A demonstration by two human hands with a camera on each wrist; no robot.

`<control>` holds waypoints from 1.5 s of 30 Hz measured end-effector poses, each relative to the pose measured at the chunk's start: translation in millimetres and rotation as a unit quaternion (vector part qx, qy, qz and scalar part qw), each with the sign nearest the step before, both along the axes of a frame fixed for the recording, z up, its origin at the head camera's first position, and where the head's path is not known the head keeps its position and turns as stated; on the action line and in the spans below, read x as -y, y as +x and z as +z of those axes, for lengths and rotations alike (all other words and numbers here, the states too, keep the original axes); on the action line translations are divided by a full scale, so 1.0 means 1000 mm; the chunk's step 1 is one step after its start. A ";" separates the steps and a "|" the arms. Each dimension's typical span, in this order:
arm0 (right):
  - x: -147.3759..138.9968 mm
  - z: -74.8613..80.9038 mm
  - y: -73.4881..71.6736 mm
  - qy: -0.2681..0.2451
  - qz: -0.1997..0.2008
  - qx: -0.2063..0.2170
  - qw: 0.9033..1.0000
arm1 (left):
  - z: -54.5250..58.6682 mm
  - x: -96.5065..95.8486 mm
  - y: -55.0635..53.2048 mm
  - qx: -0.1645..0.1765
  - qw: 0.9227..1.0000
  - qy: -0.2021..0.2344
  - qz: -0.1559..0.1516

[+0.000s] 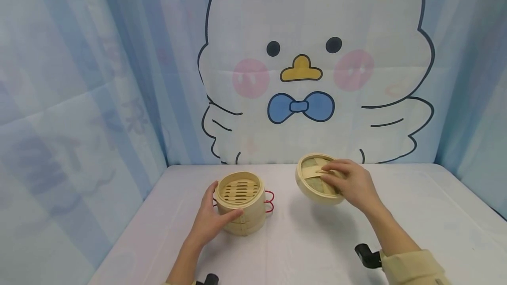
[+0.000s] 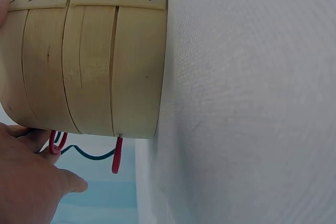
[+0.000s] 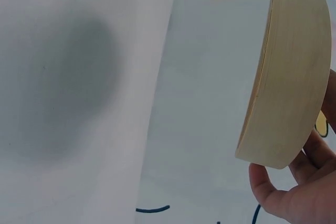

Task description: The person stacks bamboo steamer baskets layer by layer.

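Note:
A stacked bamboo steamer (image 1: 246, 220) stands upright on the white table, its slatted rack (image 1: 240, 191) facing up with no lid over it. My left hand (image 1: 210, 221) grips its left side, thumb across the front and fingers round the far side. In the left wrist view the steamer's stapled wall (image 2: 89, 66) shows beside the left hand (image 2: 31, 174). My right hand (image 1: 352, 184) pinches the round steamer lid (image 1: 314, 186) by the strip on its top, holding it tilted above the table. The right wrist view shows the lid's rim (image 3: 291, 77) edge-on, above the fingers of my right hand (image 3: 299, 198).
Red loop handles (image 1: 270, 201) stick out from the steamer's side. The white tabletop (image 1: 285, 250) ends at a back curtain (image 1: 301, 140) printed with a cartoon bird. Blue curtains (image 1: 79, 122) hang at both sides. Under the lid lies its shadow.

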State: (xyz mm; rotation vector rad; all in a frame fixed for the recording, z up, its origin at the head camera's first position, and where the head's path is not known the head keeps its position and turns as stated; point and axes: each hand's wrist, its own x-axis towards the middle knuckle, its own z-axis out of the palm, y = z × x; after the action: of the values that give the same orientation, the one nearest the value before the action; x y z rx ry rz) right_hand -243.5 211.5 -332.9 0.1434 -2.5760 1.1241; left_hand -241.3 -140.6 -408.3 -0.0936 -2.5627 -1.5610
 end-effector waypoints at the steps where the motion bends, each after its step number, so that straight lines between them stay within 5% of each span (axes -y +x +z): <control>1: 0.001 0.001 0.000 -0.001 0.000 0.001 1.000 | 0.000 0.000 0.000 -0.001 1.000 0.000 0.000; 45: 0.054 0.012 -0.012 -0.051 0.046 -0.022 0.997 | -0.002 0.001 -0.003 -0.001 1.000 0.010 -0.007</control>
State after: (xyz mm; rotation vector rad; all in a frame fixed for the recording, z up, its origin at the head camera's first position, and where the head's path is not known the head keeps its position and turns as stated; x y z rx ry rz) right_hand -256.0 157.3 -320.8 0.2620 -2.4896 1.2672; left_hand -244.5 -141.7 -410.8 -0.1104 -2.5495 -1.5906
